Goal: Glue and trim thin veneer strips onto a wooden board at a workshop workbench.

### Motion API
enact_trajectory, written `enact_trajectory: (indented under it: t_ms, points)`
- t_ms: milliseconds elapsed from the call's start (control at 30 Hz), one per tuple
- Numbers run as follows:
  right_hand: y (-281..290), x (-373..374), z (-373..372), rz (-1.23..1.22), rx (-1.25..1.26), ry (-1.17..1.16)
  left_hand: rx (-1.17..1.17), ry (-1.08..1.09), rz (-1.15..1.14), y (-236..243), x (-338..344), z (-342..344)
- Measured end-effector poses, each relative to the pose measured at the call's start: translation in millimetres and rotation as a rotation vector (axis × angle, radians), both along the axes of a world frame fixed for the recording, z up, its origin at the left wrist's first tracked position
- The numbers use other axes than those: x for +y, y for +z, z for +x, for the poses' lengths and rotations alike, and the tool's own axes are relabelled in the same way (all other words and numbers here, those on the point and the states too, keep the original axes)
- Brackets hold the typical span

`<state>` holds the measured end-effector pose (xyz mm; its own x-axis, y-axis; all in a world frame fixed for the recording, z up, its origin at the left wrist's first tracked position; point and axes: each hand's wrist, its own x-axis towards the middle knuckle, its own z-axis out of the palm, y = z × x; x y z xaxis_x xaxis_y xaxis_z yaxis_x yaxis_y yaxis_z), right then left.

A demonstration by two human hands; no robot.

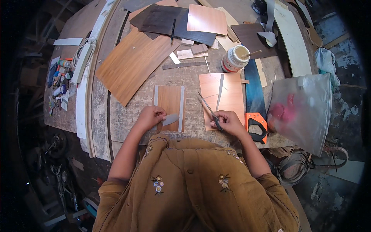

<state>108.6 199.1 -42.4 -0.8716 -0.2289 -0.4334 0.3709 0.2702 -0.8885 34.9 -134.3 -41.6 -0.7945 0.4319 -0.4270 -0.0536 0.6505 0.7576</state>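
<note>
Embroidered shirt [189, 189]: brown.
Left hand [153, 117]: you pinch a grey strip [171, 119].
Right hand [228, 122]: you grasp scissors [212, 113] over pinkish sheet [233, 92].

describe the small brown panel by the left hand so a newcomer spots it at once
On the worn workbench, find the person's left hand. The small brown panel extends beyond it and to its right. Unlike the bigger brown board farther off, it has pale grey strips along its left and right edges.

Bright glare on the upper pinkish sheet [206, 20], dim surroundings, strong fisheye curvature, black rim
</note>
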Motion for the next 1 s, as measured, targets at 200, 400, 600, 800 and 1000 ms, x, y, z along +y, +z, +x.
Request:
enact_trajectory:
  t_ms: [200, 400, 600, 800, 1000]
  points:
    - [-3.0, -5.7, 4.8, 0.012, 0.051, 0.024, 0.056, -0.05, -0.138, 10.0, 2.0, 0.5]
    - [-0.5, -12.9, 14.3, 0.039, 0.041, 0.053, 0.322, -0.261, -0.294, 9.9, 8.1, 2.1]
    - [0.7, -16.4, 23.4, 0.075, 0.04, 0.071, 0.408, -0.289, -0.363, 10.1, 11.6, 10.2]
    - [-1.2, -16.9, 32.6, 0.076, 0.057, 0.057, 0.494, -0.286, -0.309, 8.5, 9.9, 18.1]
    - [5.7, -18.4, 40.0, 0.07, 0.064, 0.029, 0.515, -0.258, -0.283, 6.6, 4.3, 24.9]
